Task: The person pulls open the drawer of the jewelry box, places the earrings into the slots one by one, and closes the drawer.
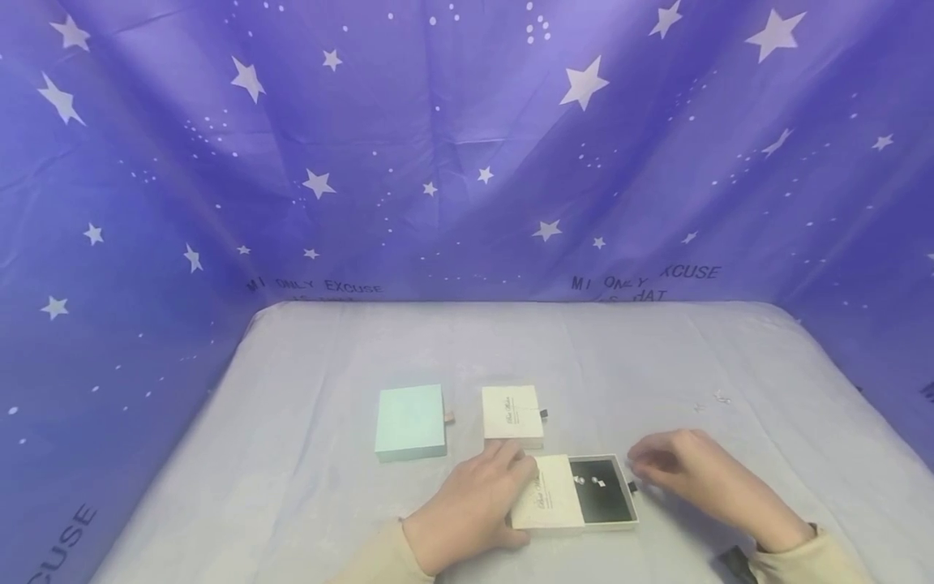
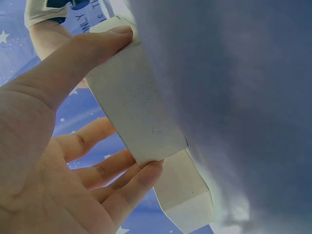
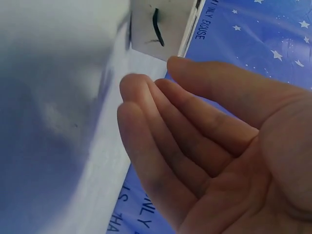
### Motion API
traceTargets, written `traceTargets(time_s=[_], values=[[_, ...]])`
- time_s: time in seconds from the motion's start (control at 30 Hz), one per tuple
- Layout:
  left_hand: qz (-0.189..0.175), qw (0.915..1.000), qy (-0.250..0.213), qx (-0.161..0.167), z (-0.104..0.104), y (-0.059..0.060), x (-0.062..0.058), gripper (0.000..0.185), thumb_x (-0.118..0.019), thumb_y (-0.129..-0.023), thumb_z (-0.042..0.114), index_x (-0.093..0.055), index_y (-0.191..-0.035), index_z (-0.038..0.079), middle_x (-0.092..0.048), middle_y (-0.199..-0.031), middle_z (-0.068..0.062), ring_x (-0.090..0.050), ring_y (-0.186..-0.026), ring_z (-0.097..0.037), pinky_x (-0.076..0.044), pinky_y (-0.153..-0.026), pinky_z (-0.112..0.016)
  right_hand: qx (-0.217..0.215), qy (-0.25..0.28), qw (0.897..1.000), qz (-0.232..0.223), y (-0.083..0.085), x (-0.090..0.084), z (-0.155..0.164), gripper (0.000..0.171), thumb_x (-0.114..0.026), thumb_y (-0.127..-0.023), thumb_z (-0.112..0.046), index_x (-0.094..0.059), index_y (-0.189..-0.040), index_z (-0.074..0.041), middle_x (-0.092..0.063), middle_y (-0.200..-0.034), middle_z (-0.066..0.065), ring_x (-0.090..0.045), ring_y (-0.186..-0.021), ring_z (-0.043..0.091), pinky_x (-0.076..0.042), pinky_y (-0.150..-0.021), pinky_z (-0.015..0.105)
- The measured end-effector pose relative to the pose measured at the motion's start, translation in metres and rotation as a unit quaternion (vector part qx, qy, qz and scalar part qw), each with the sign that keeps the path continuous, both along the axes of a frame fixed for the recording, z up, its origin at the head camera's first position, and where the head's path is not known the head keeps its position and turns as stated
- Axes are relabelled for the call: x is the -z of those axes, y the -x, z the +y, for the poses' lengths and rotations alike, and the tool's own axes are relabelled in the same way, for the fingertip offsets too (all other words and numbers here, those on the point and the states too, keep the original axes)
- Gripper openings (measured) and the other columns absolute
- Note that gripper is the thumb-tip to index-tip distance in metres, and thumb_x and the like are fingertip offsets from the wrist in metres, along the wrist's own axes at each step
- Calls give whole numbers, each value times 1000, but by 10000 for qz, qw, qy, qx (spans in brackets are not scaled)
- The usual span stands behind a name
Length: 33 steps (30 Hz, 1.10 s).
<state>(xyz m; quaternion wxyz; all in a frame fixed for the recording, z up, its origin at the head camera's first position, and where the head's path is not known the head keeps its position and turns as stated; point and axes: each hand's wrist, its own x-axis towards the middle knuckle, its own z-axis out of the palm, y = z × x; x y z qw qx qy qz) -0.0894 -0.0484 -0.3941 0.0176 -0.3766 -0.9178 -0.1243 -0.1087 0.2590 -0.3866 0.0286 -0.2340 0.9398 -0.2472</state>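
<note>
My left hand grips the cream sleeve of a small jewelry box, thumb at its near side and fingers toward the far side. Out of the sleeve's right end sticks the drawer, lined in black, with small earrings on the lining. Just right of the drawer's dark pull tab, my right hand hovers with loosely bent fingers and nothing in them. In the left wrist view, thumb and fingers hold the white box on opposite sides. The right wrist view shows the tab apart from the fingertips.
Behind the held box lies another cream box with a dark tab. A mint-green box with a tan tab is to its left. Tiny pieces of jewelry rest on the pale cloth at right. A starry purple curtain surrounds the table.
</note>
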Motion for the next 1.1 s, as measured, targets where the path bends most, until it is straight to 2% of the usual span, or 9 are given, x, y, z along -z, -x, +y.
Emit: traceTargets(time_s=[0.2, 0.47, 0.67, 0.77, 0.9, 1.1], values=[[36, 10000, 49, 22, 0, 0, 0, 57, -89, -66, 41, -58, -106, 16, -50, -107, 7, -46, -93, -7, -45, -73, -17, -288, 319, 9982, -408, 1, 4, 1, 12, -75, -83, -11, -74, -94, -6, -74, -86, -1, -66, -76, 2, -58, -69, 27], [53, 10000, 74, 33, 1, 0, -1, 58, -89, -66, 42, -57, -107, 17, -48, -104, 8, -45, -92, -6, -44, -72, -17, -473, 315, 9981, -245, 0, 3, 0, 7, -70, -90, -17, -76, -92, -15, -71, -82, -18, -62, -79, -4, -56, -72, 28], [23, 9999, 99, 20, 0, 0, -2, 57, -89, -66, 41, -58, -107, 16, -49, -105, 7, -45, -94, -7, -44, -73, -17, -851, 561, 9945, -253, -1, 5, 2, 8, -72, -85, -8, -76, -92, -11, -74, -85, -9, -64, -79, -3, -57, -69, 27], [23, 10000, 95, 13, 0, 0, -1, 56, -89, -66, 40, -58, -106, 16, -49, -105, 7, -45, -94, -7, -44, -72, -17, -1055, 627, 9923, -189, 0, 9, 3, 12, -74, -82, -5, -76, -91, -12, -75, -88, -6, -66, -83, 0, -57, -71, 28], [21, 9999, 98, 17, 0, 0, -1, 56, -89, -66, 40, -58, -106, 17, -49, -105, 7, -45, -94, -7, -44, -72, -17, -1131, 694, 9909, -226, 1, 11, 3, 13, -74, -82, -5, -76, -90, -15, -74, -87, -9, -65, -82, -1, -56, -72, 27], [-33, 9999, 141, 6, 1, 0, -2, 57, -89, -66, 41, -58, -107, 16, -49, -105, 7, -46, -94, -7, -44, -74, -17, -1159, 876, 9883, -469, 2, 12, 2, 11, -72, -83, -4, -76, -89, -13, -73, -85, -11, -63, -78, -4, -55, -68, 24]])
